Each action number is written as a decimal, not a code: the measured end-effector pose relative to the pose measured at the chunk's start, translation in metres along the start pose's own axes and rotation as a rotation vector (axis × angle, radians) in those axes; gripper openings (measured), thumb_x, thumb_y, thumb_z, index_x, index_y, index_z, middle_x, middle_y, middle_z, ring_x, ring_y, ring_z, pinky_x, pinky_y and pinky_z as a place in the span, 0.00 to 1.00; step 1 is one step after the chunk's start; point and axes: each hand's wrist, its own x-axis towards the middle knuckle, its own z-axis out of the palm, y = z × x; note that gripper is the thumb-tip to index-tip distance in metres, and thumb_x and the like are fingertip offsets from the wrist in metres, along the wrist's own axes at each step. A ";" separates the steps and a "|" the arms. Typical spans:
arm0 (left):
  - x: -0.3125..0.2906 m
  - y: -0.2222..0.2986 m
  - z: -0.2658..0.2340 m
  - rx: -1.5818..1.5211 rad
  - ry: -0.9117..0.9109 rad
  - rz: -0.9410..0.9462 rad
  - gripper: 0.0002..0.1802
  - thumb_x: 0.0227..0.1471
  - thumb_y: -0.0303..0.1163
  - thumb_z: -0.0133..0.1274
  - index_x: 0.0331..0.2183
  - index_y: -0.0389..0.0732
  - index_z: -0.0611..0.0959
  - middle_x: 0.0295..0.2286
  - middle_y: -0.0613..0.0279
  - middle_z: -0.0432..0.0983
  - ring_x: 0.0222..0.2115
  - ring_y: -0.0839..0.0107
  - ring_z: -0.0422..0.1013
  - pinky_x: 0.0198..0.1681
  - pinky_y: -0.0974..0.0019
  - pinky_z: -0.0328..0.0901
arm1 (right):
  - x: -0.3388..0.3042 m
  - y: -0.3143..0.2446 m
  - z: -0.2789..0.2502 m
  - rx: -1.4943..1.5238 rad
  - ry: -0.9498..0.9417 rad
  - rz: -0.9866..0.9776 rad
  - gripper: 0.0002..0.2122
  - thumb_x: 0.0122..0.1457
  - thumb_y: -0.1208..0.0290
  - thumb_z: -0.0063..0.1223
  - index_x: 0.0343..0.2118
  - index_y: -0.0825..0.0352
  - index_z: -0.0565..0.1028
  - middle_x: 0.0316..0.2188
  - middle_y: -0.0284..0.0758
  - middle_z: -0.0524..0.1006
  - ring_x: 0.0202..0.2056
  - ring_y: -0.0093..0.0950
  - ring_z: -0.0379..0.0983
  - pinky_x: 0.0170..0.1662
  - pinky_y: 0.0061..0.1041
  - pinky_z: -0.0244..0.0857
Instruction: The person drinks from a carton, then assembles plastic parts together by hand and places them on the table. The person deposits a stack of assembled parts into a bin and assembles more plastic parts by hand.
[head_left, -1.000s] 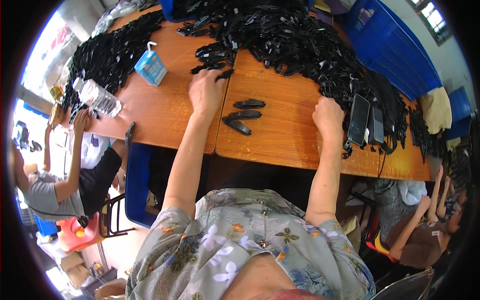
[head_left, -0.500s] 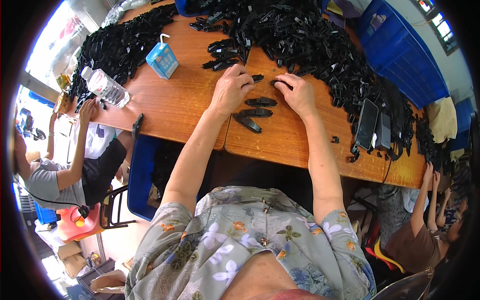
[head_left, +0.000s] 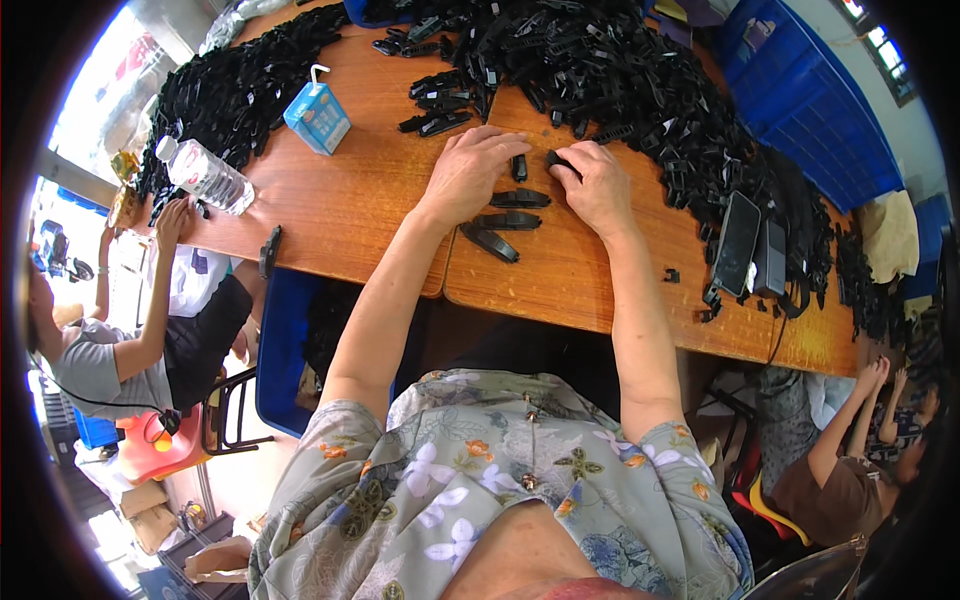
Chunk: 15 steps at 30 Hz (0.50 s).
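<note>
My left hand is stretched out over the wooden table, fingers apart and pointing right. A small black plastic part lies just under its fingertips, seemingly let go. Beside it, my right hand pinches another black plastic part between thumb and fingers; much of that part is hidden. Nearer to me three longer, curved black plastic parts lie in a loose column: an upper one, a middle one and a slanted lower one.
A large heap of black parts covers the table's far side, with another heap at left. A blue drink carton, a water bottle and a phone stand or lie around. Blue crates rise at right. Co-workers sit at both sides.
My left hand has opened from its pinch, and the black part it held now lies turned lengthwise by its fingertips. My right hand keeps its grip, the part in it tilted differently.
</note>
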 end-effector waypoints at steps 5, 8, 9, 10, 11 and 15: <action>-0.003 0.000 -0.007 -0.160 -0.067 -0.144 0.12 0.51 0.24 0.61 0.40 0.40 0.86 0.42 0.60 0.80 0.44 0.59 0.73 0.51 0.57 0.68 | 0.001 -0.018 -0.006 0.184 -0.083 -0.001 0.10 0.56 0.69 0.65 0.40 0.65 0.84 0.37 0.36 0.82 0.40 0.37 0.79 0.45 0.33 0.73; -0.001 0.003 -0.007 -0.270 -0.062 -0.234 0.16 0.50 0.25 0.63 0.43 0.40 0.86 0.38 0.59 0.80 0.43 0.59 0.73 0.48 0.58 0.69 | 0.001 -0.017 -0.007 0.228 -0.148 -0.002 0.09 0.56 0.70 0.65 0.39 0.66 0.84 0.36 0.36 0.82 0.39 0.37 0.79 0.45 0.33 0.72; -0.002 0.002 -0.006 -0.271 -0.063 -0.238 0.16 0.50 0.25 0.63 0.43 0.40 0.86 0.38 0.59 0.80 0.43 0.59 0.73 0.48 0.58 0.69 | 0.001 -0.015 -0.007 0.235 -0.165 -0.002 0.09 0.56 0.71 0.65 0.39 0.66 0.84 0.35 0.36 0.82 0.40 0.37 0.78 0.44 0.33 0.72; -0.002 0.002 -0.005 -0.295 -0.038 -0.224 0.17 0.50 0.24 0.63 0.45 0.40 0.86 0.37 0.58 0.80 0.42 0.60 0.73 0.47 0.60 0.70 | 0.001 -0.013 -0.008 0.236 -0.168 0.000 0.09 0.56 0.71 0.65 0.39 0.66 0.84 0.35 0.36 0.82 0.40 0.37 0.78 0.44 0.33 0.72; -0.003 0.001 -0.003 -0.320 -0.014 -0.210 0.19 0.50 0.23 0.63 0.47 0.40 0.86 0.37 0.58 0.80 0.42 0.61 0.74 0.45 0.61 0.71 | 0.002 -0.010 -0.010 0.234 -0.177 -0.014 0.08 0.56 0.71 0.64 0.37 0.66 0.84 0.35 0.36 0.82 0.40 0.37 0.78 0.44 0.33 0.72; -0.002 0.004 -0.005 -0.390 -0.069 -0.333 0.22 0.49 0.21 0.63 0.49 0.41 0.86 0.38 0.56 0.81 0.40 0.63 0.76 0.45 0.62 0.73 | 0.004 -0.013 -0.006 0.207 -0.148 -0.074 0.05 0.53 0.74 0.65 0.32 0.68 0.83 0.33 0.36 0.81 0.39 0.37 0.77 0.42 0.34 0.71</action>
